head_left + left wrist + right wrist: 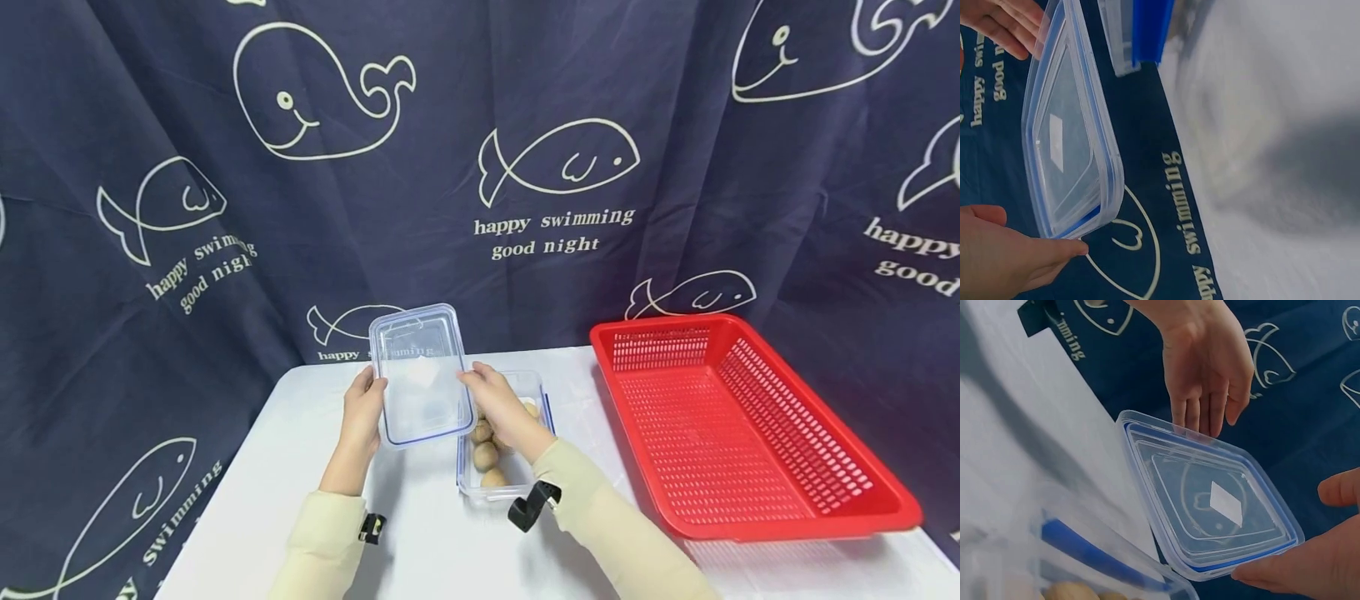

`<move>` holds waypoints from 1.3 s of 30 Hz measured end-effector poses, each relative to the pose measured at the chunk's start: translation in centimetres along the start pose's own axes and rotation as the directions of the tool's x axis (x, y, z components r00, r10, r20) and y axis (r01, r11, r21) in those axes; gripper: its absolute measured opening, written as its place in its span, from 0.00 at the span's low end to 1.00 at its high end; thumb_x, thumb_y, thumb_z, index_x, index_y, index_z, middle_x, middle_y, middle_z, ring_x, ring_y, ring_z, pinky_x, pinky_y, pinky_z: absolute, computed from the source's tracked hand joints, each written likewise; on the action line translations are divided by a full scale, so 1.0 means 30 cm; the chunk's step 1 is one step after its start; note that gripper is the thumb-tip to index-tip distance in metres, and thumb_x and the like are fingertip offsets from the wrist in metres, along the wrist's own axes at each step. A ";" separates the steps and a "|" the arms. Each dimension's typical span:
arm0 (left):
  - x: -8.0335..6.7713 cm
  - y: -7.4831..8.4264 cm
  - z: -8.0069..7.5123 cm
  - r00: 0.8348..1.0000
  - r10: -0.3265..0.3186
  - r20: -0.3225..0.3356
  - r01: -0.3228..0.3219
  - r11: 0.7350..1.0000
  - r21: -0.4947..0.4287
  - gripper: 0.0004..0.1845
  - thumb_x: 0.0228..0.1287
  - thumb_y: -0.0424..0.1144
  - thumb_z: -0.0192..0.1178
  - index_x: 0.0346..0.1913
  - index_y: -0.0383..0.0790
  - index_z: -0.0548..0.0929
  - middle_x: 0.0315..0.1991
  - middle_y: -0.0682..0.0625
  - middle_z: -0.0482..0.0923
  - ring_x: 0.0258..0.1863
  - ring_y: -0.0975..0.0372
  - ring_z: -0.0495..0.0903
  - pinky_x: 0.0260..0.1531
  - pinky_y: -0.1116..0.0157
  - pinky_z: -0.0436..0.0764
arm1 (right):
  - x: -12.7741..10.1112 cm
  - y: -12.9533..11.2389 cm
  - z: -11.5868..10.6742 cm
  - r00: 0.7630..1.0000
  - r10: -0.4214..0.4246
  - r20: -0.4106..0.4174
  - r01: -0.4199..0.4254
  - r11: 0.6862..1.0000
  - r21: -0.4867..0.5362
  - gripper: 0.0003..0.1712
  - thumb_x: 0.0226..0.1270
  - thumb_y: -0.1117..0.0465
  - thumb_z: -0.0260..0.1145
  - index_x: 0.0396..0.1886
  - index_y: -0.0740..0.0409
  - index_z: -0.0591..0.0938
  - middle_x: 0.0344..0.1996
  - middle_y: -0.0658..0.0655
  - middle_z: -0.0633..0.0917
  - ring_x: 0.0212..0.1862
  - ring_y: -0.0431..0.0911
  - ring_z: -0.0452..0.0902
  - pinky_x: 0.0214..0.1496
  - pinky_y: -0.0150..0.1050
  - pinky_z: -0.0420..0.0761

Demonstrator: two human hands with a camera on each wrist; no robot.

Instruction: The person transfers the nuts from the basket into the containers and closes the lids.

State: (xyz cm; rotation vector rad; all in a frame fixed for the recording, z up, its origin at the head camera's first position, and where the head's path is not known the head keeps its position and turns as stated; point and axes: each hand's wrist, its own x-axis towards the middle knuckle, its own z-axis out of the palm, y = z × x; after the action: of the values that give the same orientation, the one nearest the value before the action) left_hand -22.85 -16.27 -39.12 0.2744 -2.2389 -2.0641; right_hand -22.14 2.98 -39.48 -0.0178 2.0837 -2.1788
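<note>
Both hands hold a clear plastic lid [420,375] with a blue seal, tilted up above the white table. My left hand [363,412] pinches its left edge, thumb on top. My right hand [498,404] grips the right edge. Just right of and below the lid stands an open clear container [542,400] holding several brown round items [485,456]. The left wrist view shows the lid [1063,137] edge-on between my left hand [1010,256] and right hand [1004,25]. The right wrist view shows the lid [1210,500], the left hand [1207,369] and the right hand [1310,562].
A large red slotted basket [750,433] stands on the right side of the table [450,550]. A dark blue curtain with whale prints [525,167] hangs behind. The container's blue clip [1085,556] lies near the lid.
</note>
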 end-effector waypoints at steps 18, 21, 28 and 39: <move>-0.029 0.063 0.116 0.983 0.183 0.006 -0.162 0.888 -0.431 0.25 0.76 0.33 0.38 0.70 0.25 0.57 0.71 0.35 0.57 0.72 0.53 0.58 0.71 0.65 0.59 | -0.007 -0.075 -0.129 0.982 -0.137 -0.128 0.146 0.987 0.067 0.31 0.77 0.57 0.46 0.71 0.72 0.57 0.71 0.70 0.59 0.72 0.61 0.53 0.74 0.54 0.58; -0.038 0.065 0.134 0.979 0.201 0.026 -0.162 0.854 -0.495 0.24 0.77 0.35 0.34 0.68 0.23 0.59 0.70 0.33 0.59 0.71 0.51 0.59 0.71 0.64 0.59 | -0.011 -0.076 -0.143 0.970 -0.178 -0.164 0.189 0.981 0.052 0.29 0.77 0.57 0.45 0.69 0.73 0.60 0.69 0.70 0.62 0.71 0.58 0.56 0.74 0.52 0.59; -0.040 0.046 0.164 0.970 0.233 0.066 -0.152 0.798 -0.584 0.21 0.79 0.39 0.29 0.61 0.27 0.61 0.68 0.33 0.57 0.72 0.48 0.55 0.73 0.61 0.56 | -0.022 -0.068 -0.163 0.938 -0.255 -0.232 0.266 0.964 0.015 0.29 0.80 0.52 0.41 0.66 0.71 0.68 0.62 0.69 0.66 0.67 0.59 0.60 0.73 0.52 0.60; -0.042 0.008 0.192 0.968 0.246 0.042 -0.168 0.769 -0.617 0.07 0.77 0.36 0.39 0.42 0.44 0.69 0.55 0.49 0.71 0.68 0.53 0.63 0.73 0.64 0.56 | -0.024 -0.032 -0.173 0.959 -0.241 -0.149 0.272 0.929 0.251 0.31 0.79 0.46 0.32 0.50 0.72 0.65 0.53 0.73 0.69 0.69 0.55 0.57 0.76 0.40 0.51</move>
State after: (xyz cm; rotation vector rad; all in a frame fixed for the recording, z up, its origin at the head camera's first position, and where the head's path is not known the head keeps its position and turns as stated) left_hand -22.69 -10.36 -39.32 -0.1500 -1.4265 -2.5712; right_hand -22.00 8.24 -38.72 -0.1505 1.9136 -2.6652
